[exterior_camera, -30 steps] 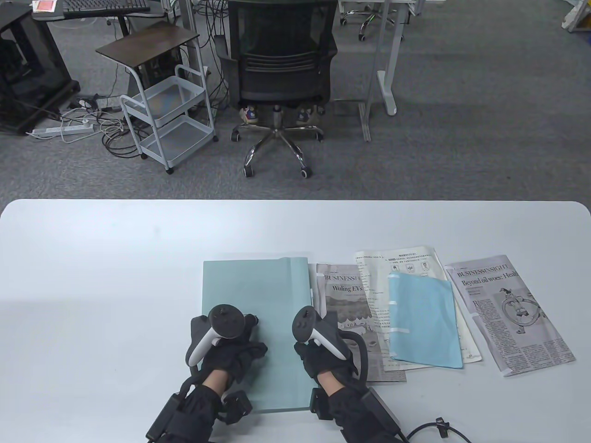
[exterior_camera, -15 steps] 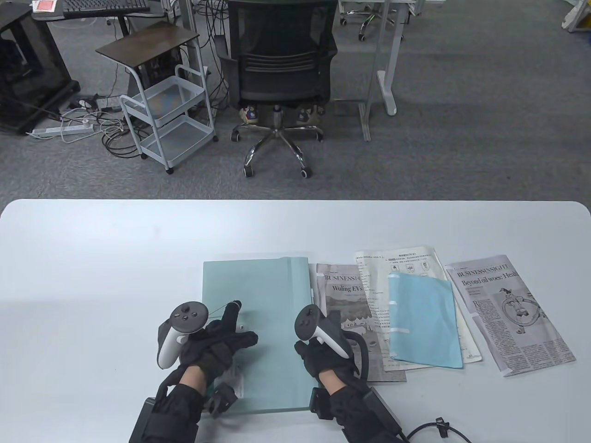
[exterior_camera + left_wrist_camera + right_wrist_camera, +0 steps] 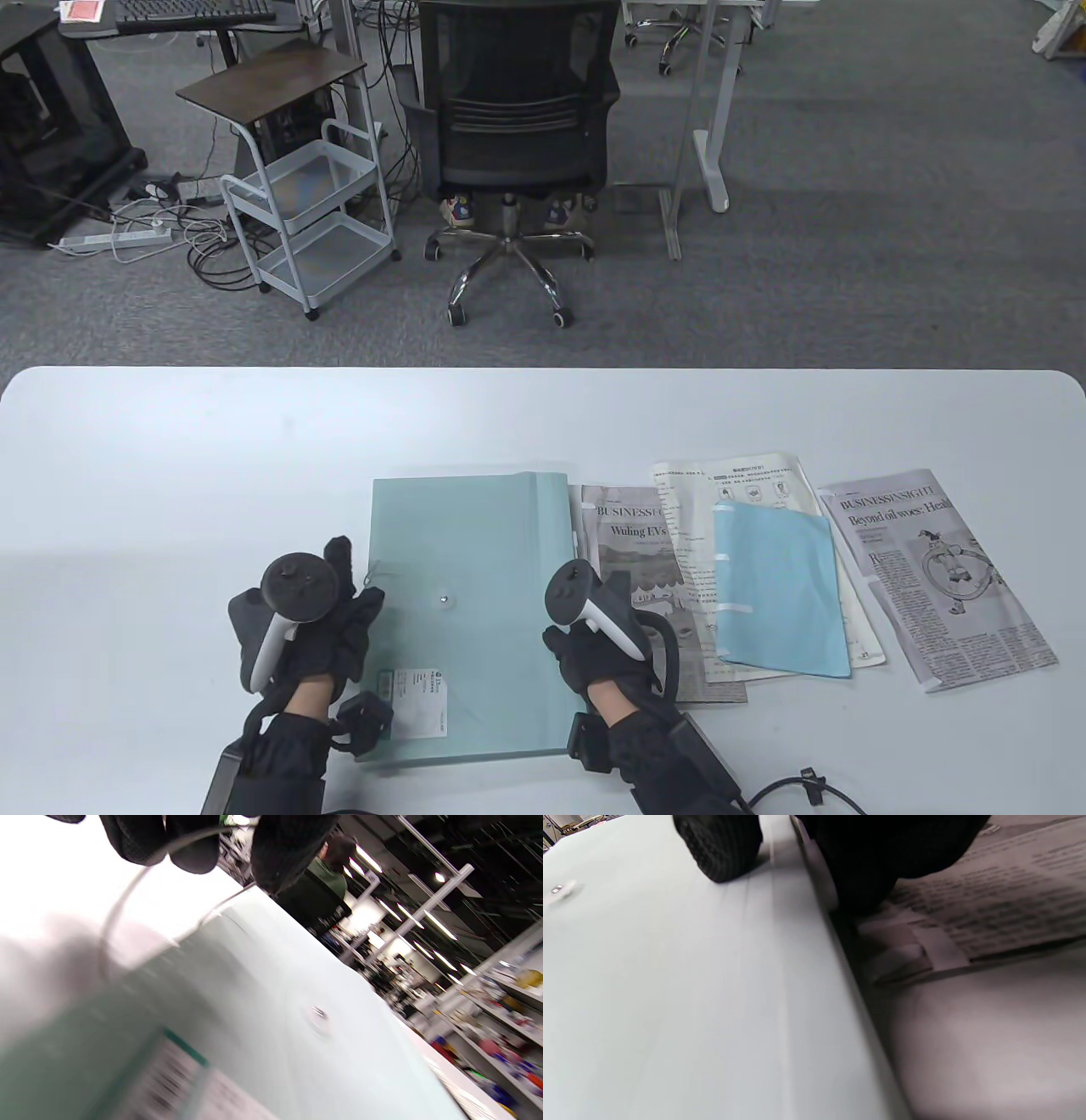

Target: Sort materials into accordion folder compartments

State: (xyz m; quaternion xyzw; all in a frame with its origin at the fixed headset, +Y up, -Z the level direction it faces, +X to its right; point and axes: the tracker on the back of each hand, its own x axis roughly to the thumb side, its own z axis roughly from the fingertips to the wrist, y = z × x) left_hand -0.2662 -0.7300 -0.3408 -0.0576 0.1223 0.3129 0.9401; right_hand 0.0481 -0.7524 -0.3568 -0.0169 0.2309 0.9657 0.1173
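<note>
Folder (image 3: 475, 594) lies flat between both hands; left grip (image 3: 318, 624) pinches its cord (image 3: 114, 912); right grip (image 3: 594, 654) presses its edge.

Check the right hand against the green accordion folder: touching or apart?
Touching. In the right wrist view a gloved fingertip presses onto the folder near its right edge, with no gap; the table view puts the right hand on that edge.

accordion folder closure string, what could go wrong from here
The left hand holds the thin string off the folder edge; it may slip free or snag on the button. Lifting the flap could shove the folder into the newspaper beside it, under the right hand.
</note>
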